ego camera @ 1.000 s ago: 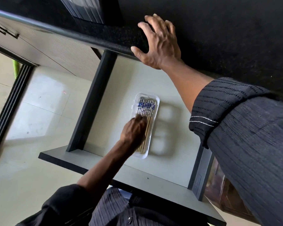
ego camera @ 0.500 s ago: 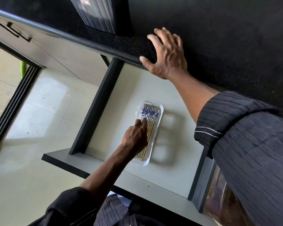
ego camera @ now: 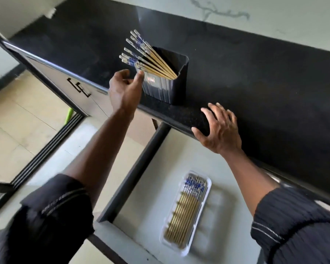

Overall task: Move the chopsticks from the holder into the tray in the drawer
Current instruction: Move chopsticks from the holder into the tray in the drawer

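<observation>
A black ribbed holder (ego camera: 165,86) stands on the black counter with several blue-and-white-topped wooden chopsticks (ego camera: 151,58) leaning out to its left. My left hand (ego camera: 125,88) is raised beside the holder, palm up, fingers loosely spread; a fingertip touches the lowest chopstick's end. It grips nothing. My right hand (ego camera: 219,130) rests flat on the counter's front edge with fingers spread. Below, in the open drawer (ego camera: 152,197), a clear plastic tray (ego camera: 204,202) holds several chopsticks (ego camera: 185,212) lying side by side.
The black counter (ego camera: 255,73) runs back to a pale marbled wall. Cabinet doors with dark handles (ego camera: 80,87) sit to the left, over a tiled floor. The drawer's dark side rail (ego camera: 133,172) and pale front panel (ego camera: 122,242) frame the tray.
My left hand has left the tray in the drawer and risen to the chopsticks in the holder. The view has tilted up, bringing the holder in. My right hand has stayed on the counter edge.
</observation>
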